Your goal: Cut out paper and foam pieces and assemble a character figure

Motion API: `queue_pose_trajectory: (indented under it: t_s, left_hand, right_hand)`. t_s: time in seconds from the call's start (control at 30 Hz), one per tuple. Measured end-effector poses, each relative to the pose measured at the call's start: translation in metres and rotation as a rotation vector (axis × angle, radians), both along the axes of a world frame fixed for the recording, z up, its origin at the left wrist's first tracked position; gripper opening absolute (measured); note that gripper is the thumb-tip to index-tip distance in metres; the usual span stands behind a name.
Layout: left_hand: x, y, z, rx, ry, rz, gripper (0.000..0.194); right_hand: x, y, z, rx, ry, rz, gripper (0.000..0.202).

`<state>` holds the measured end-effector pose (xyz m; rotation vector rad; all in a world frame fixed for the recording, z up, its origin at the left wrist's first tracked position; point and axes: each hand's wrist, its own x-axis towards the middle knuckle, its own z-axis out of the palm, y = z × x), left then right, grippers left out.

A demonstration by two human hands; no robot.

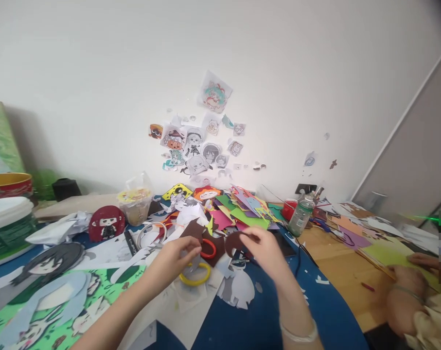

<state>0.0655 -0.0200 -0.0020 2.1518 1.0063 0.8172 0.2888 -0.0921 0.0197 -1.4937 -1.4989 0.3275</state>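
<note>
My left hand (182, 257) is closed, fingertips pinched together, beside a red ring (208, 248) and above a yellow ring (195, 274); what it holds, if anything, is too small to tell. Between the fingers of my right hand (260, 248) is a dark brown paper piece (234, 243) with a curved edge. Under that piece lies a grey and white paper cutout figure (238, 288) on the blue table cover (256, 323). More dark brown paper (193, 229) sits behind the rings.
Coloured paper (247, 206) is heaped by the wall. Left are a white-lidded tub (8, 228), a drink cup (134, 206) and a green sheet with cutouts (132, 282). Right stand a glass bottle (301, 217) and another person's hands (406, 282) on yellow-green paper (388, 255).
</note>
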Motion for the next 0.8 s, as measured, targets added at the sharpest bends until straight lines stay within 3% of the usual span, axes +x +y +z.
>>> queue_pose_trajectory:
  t_s: [0.13,0.2,0.27,0.4,0.5,0.63,0.7,0.8]
  left_hand:
    - [0.006,-0.001,-0.009,0.128,0.154,-0.032,0.022]
    - [0.014,-0.006,-0.016,0.223,0.206,-0.122,0.02]
    - [0.023,-0.015,-0.025,0.331,0.258,-0.255,0.019]
    - [0.039,-0.034,-0.041,0.446,0.35,-0.437,0.018]
    - [0.042,-0.037,-0.046,0.495,0.364,-0.428,0.018]
    - [0.034,-0.022,-0.041,0.539,0.361,-0.303,0.024]
    - [0.027,-0.011,-0.037,0.544,0.379,-0.21,0.025]
    - [0.018,0.004,-0.035,0.526,0.424,-0.062,0.026]
  right_hand:
    - [0.054,-0.043,-0.029,-0.238,0.104,-0.123,0.025]
    - [0.072,-0.059,-0.051,-0.258,0.189,-0.143,0.027]
    - [0.083,-0.066,-0.071,-0.284,0.245,-0.17,0.024]
    - [0.09,-0.064,-0.098,-0.327,0.093,-0.232,0.017]
    - [0.087,-0.06,-0.102,-0.328,-0.11,-0.339,0.013]
    - [0.071,-0.062,-0.09,-0.271,-0.281,-0.412,0.013]
    - [0.056,-0.064,-0.08,-0.265,-0.284,-0.348,0.015]
    - [0.025,-0.065,-0.071,-0.262,-0.285,-0.123,0.014]
